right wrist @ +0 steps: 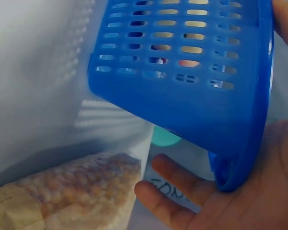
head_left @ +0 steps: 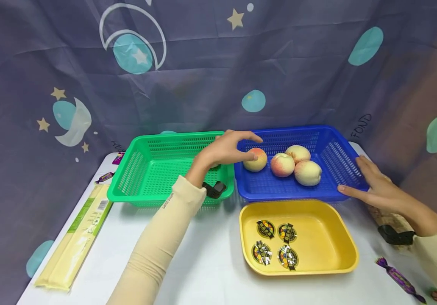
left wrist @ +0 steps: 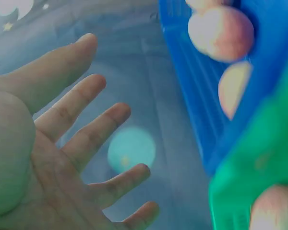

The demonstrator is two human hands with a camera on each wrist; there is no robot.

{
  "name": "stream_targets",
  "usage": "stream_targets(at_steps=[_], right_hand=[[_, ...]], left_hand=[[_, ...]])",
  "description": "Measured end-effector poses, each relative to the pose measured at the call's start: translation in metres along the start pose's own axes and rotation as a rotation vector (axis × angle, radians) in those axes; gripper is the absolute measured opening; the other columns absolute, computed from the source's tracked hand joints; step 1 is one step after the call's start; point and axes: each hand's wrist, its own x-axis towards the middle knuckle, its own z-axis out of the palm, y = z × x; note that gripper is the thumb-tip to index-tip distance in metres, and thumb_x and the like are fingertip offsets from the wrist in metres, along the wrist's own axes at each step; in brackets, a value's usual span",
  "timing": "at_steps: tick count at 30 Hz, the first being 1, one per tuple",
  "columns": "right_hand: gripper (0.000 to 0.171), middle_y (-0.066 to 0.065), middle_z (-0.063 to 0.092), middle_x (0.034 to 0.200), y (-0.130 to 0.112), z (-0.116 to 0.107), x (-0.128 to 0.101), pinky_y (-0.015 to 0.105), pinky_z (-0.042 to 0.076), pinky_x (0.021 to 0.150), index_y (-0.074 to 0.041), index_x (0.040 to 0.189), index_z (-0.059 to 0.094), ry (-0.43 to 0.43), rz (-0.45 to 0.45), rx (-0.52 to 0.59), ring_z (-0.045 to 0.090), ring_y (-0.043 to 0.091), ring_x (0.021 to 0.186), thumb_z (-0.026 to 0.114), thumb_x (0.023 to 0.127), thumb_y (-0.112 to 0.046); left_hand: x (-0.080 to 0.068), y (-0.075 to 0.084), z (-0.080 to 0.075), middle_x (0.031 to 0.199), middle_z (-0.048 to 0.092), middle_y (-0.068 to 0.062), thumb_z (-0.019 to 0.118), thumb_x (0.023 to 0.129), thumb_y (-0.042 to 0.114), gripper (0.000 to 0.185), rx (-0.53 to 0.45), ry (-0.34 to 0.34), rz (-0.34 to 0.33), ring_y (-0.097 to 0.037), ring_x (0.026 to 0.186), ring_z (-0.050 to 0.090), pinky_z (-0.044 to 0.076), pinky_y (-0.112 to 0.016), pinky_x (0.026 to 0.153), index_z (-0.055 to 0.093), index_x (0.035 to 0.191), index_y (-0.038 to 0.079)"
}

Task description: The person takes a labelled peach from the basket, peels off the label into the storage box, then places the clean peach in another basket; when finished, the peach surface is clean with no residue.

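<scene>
In the head view my left hand hovers over the meeting rims of the green basket and the blue basket, its thumb overlapping a peach. The left wrist view shows that hand with fingers spread and nothing in it. More peaches lie in the blue basket. Another peach sits in the green basket, mostly hidden by the left hand in the head view. My right hand rests against the blue basket's right rim, its fingers extended outside and not curled round it.
In front stands a yellow tray with several round wrapped items. A long yellow-green packet lies left. At right are a bag of small round pieces and a purple-wrapped candy. A patterned curtain hangs behind.
</scene>
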Motion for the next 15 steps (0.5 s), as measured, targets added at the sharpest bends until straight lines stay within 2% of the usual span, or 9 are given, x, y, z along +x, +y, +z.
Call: stream_targets(at_steps=[3,7,9,15], right_hand=[[0.108,0.029,-0.026,0.164,0.001,-0.001,-0.001,0.086,0.008,0.104,-0.001,0.159,-0.019,-0.005,-0.009,0.010,-0.009,0.066,0.146,0.057,0.098,-0.050],[0.109,0.030,-0.027,0.163,0.003,-0.003,-0.002,0.086,0.008,0.104,-0.001,0.158,-0.020,-0.012,-0.010,0.017,-0.011,0.065,0.146,0.057,0.099,-0.049],[0.109,0.030,-0.028,0.163,0.004,-0.003,-0.002,0.087,0.008,0.103,-0.002,0.158,-0.021,-0.016,-0.009,0.021,-0.012,0.065,0.146,0.057,0.099,-0.049],[0.109,0.030,-0.028,0.163,0.003,-0.001,0.000,0.086,0.007,0.105,-0.002,0.158,-0.021,-0.011,-0.024,0.024,-0.013,0.063,0.147,0.059,0.098,-0.048]], left_hand=[[-0.026,-0.015,-0.010,0.142,0.060,0.008,0.070,0.095,0.039,0.041,-0.037,0.055,-0.025,-0.025,0.127,0.047,0.036,-0.054,0.111,0.064,0.135,0.032],[-0.062,-0.038,-0.022,0.141,0.060,0.006,0.071,0.094,0.038,0.041,-0.083,0.135,-0.049,-0.022,0.130,0.049,0.042,-0.048,0.110,0.065,0.134,0.030],[-0.080,-0.050,-0.025,0.142,0.060,0.005,0.071,0.094,0.037,0.041,-0.094,0.179,-0.074,-0.023,0.136,0.046,0.041,-0.050,0.112,0.065,0.134,0.029],[-0.137,-0.085,-0.030,0.151,0.054,0.001,0.070,0.095,0.036,0.047,-0.079,0.296,-0.224,-0.031,0.146,0.035,0.031,-0.061,0.115,0.061,0.140,0.026]])
